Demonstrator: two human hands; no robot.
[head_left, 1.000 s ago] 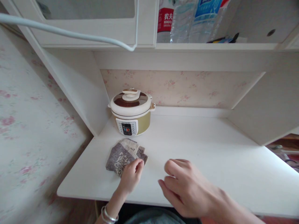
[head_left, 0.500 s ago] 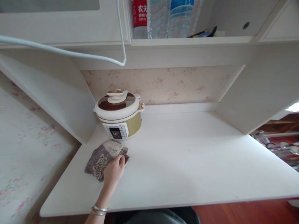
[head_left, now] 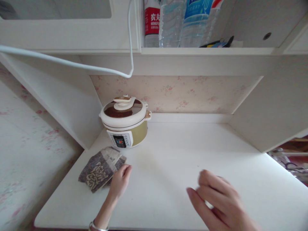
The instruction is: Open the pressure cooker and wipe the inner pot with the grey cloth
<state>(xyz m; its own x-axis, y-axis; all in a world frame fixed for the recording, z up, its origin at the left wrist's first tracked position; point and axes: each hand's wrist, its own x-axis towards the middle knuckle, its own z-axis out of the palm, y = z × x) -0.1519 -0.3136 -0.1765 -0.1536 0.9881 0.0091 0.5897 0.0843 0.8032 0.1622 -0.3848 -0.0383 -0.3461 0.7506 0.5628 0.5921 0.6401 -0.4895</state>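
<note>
An electric cooker [head_left: 124, 123] is set at 12 o'clock of the folded cloth [head_left: 101, 168], with bottles [head_left: 173, 22] shelved above. The white countertop [head_left: 183, 150] is backed by floral wallpaper [head_left: 180, 93]. The left hand [head_left: 119, 182], fingers loosely curled, is laid against the cloth's 3 o'clock edge; the right hand [head_left: 220, 202] is held half-open, empty.

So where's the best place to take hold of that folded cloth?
Probably the right-hand edge of the cloth, coming from the front right, where the left hand rests. It lies flat in stacked layers, so pinching that edge keeps the folds together; the cooker crowds its far side.
</note>
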